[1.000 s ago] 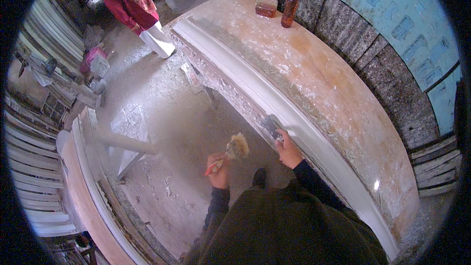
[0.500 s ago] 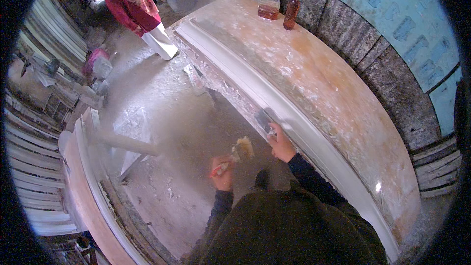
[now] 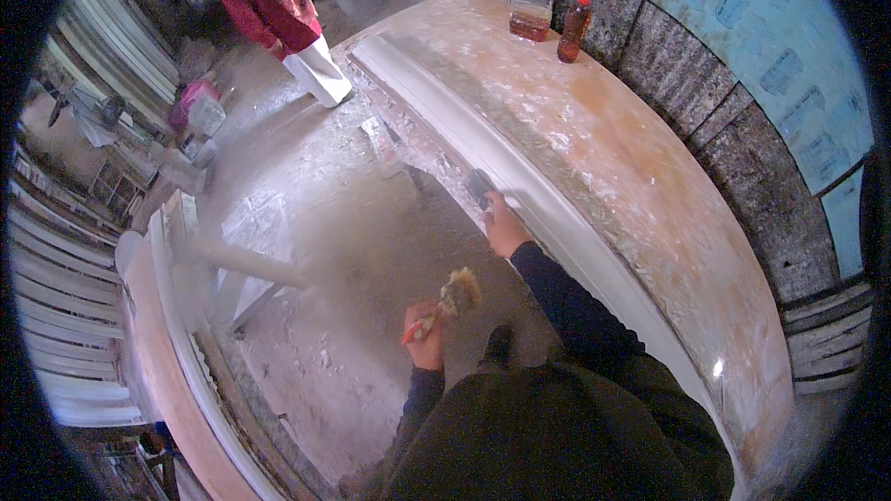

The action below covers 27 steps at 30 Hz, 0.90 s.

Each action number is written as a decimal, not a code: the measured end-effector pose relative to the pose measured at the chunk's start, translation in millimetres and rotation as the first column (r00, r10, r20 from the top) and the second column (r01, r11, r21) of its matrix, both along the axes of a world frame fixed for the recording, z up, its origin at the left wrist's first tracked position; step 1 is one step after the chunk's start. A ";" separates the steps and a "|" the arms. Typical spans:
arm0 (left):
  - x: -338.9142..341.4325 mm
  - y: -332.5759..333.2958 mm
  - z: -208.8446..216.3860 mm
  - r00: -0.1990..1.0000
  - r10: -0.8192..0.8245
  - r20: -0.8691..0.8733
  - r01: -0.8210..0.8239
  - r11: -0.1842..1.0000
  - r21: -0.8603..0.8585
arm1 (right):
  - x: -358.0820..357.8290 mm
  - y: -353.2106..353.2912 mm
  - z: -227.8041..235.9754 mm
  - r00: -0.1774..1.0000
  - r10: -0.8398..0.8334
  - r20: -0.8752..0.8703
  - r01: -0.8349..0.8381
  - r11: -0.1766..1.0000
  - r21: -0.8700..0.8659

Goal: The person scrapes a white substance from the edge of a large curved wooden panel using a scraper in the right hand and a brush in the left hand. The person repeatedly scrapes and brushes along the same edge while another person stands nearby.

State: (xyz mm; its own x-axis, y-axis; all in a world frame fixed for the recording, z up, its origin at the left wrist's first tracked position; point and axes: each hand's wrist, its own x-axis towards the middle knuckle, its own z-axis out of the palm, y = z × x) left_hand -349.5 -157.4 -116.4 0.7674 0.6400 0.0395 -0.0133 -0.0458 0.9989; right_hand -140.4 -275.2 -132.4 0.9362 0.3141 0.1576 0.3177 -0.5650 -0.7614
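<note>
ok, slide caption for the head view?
Left hand grips a brush; right hand holds a dark tool at the white moulding.

I'd call this a workshop, and a dusty one from where I sit at the far end of the feed: powder and scraps litter the floor, a long white moulding lies along a stained worktable, a bristle brush is in use, and pale lengths line the left beside rough, grimy walling.
</note>
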 end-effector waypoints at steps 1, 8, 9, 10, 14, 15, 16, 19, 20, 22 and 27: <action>-2.0 0.7 1.3 1.000 0.007 -0.009 -0.007 0.999 -0.036 | 2.9 -0.3 -12.2 0.990 -0.014 0.140 0.010 1.000 0.028; -19.6 17.3 -9.3 0.997 0.083 0.008 -0.080 0.979 -0.190 | 1.1 -1.2 -6.3 0.962 0.007 -0.275 0.002 0.999 0.035; -19.7 19.2 -9.3 0.995 0.096 0.005 -0.093 0.979 -0.183 | 15.9 4.3 -5.6 0.961 0.015 -0.275 -0.005 0.999 0.038; -20.5 22.2 -10.8 0.996 0.086 0.013 -0.083 0.983 -0.162 | 20.1 3.6 -6.3 0.971 0.018 -0.240 -0.008 0.999 0.043; -23.5 32.0 -14.1 0.993 0.122 0.008 -0.119 0.982 -0.144 | 5.6 -3.1 24.0 0.994 0.042 -0.102 -0.041 0.999 0.012; -18.8 30.3 -13.3 0.992 0.125 0.018 -0.120 0.976 -0.183 | -6.6 -17.1 22.5 0.989 0.030 -0.144 -0.037 0.998 -0.042; -15.8 29.0 -12.3 0.990 0.137 0.026 -0.128 0.967 -0.222 | -24.2 -28.4 21.3 0.995 0.048 -0.089 -0.054 0.996 -0.067; -10.4 26.0 -11.5 0.990 0.135 0.050 -0.120 0.966 -0.229 | -73.8 -57.3 33.0 0.989 0.097 -0.108 -0.117 0.973 -0.198; -8.8 27.1 -16.5 0.993 0.115 0.020 -0.112 0.987 -0.119 | -84.6 -62.1 41.9 0.992 0.061 -0.115 -0.082 0.978 -0.193; -6.0 27.0 -17.6 0.995 0.096 0.003 -0.096 0.995 0.019 | -99.1 -67.5 52.4 0.991 -0.012 -0.135 -0.012 0.984 -0.180; 3.4 24.2 -8.5 0.999 0.042 -0.013 -0.037 0.969 0.245 | -84.2 -70.3 11.1 0.995 -0.046 0.092 0.057 0.990 -0.127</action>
State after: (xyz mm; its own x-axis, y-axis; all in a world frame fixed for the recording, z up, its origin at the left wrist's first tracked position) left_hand -346.1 -133.2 -124.9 0.7438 0.6422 0.1854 0.0111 -0.2893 0.9572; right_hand -224.7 -345.5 -121.3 0.9359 0.2889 0.2017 0.3485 -0.6744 -0.6509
